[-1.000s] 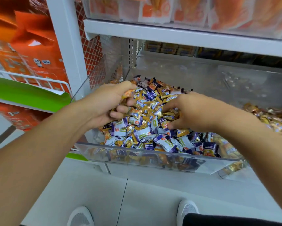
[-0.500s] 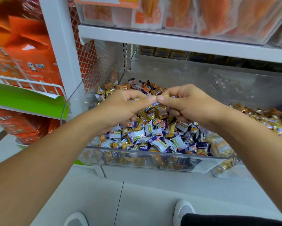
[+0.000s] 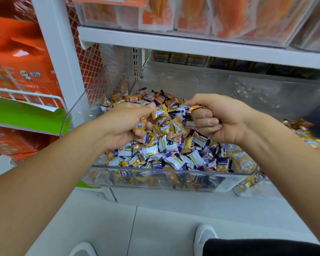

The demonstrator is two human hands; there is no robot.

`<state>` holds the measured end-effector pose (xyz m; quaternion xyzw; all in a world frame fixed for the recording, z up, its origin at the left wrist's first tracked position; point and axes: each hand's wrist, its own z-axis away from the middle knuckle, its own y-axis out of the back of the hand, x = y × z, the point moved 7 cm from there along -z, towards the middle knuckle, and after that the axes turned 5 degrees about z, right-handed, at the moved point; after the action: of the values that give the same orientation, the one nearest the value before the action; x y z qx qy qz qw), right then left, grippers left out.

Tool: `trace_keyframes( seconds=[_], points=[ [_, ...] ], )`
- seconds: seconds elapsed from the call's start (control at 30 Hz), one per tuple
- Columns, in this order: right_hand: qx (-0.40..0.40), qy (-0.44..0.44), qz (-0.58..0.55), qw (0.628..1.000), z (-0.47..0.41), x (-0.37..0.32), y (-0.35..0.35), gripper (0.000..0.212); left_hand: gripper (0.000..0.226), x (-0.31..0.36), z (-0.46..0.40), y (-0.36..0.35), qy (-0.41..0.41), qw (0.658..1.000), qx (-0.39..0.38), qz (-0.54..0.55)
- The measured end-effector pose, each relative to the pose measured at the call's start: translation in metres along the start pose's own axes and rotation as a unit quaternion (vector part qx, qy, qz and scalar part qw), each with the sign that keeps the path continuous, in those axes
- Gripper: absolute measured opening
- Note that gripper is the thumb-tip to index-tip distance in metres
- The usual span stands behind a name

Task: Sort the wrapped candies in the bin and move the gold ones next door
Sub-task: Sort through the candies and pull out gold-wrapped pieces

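Two hands parted since a moment ago | right hand pinches one gold foil-wrapped candy (handed over?) above clear plastic bin | left hand clutches several wrapped candies | neighbouring gold pile by the bin's right edge awaits.

Both forearms reach forward, bare to the elbow. The left hand is curled loosely, thumb stretched toward the right. The right hand is balled tight, knuckles up, fingers folded under.

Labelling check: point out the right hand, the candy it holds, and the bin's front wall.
right hand (image 3: 222,119): head view, knuckles.
gold candy (image 3: 196,107): head view, wrapper end.
bin (image 3: 155,179): head view, clear front wall.
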<state>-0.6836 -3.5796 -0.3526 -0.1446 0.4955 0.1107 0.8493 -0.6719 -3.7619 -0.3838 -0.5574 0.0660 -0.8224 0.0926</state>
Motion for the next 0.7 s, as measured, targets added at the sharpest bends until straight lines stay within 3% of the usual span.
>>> trace_keyframes(
  seconds=[0.07,0.13,0.23,0.33,0.37,0.5,0.53,0.57,0.67,0.7],
  points=[
    [-0.011,-0.007,0.038,0.999,0.001,0.002,-0.003,0.034,0.013,-0.003,0.000,-0.005,0.053,0.994,-0.019,0.099],
    [0.008,0.019,0.148,0.989,0.004,0.000,-0.002,0.016,0.008,-0.003,-0.002,-0.008,0.076,0.984,-0.033,0.158],
    [0.074,0.056,0.380,0.920,0.012,-0.007,0.006,0.020,0.013,-0.002,-0.004,-0.006,0.087,0.979,-0.040,0.179],
    [0.135,0.066,0.624,0.767,0.020,-0.013,0.008,0.056,0.013,0.001,-0.004,-0.001,0.057,0.991,-0.029,0.114],
    [0.147,0.060,0.662,0.733,0.021,-0.011,0.006,0.067,0.014,0.003,-0.004,0.001,0.039,0.997,-0.015,0.069],
    [0.163,0.086,0.706,0.684,0.010,-0.005,-0.009,0.056,0.021,0.009,-0.003,0.006,-0.051,0.988,0.032,-0.139],
    [0.157,0.093,0.699,0.691,0.009,-0.006,-0.011,0.049,0.027,0.011,-0.002,0.005,-0.083,0.979,0.029,-0.184],
    [0.153,0.097,0.665,0.724,0.009,-0.008,-0.011,0.043,0.034,0.014,-0.002,0.004,-0.120,0.963,0.027,-0.239],
    [0.094,0.083,0.364,0.923,0.010,-0.009,-0.004,0.017,0.044,0.022,-0.001,0.004,-0.238,0.867,0.040,-0.437],
    [0.052,0.062,0.232,0.969,0.009,-0.006,-0.006,0.009,0.041,0.021,-0.002,0.003,-0.261,0.833,0.035,-0.486]
  ],
)
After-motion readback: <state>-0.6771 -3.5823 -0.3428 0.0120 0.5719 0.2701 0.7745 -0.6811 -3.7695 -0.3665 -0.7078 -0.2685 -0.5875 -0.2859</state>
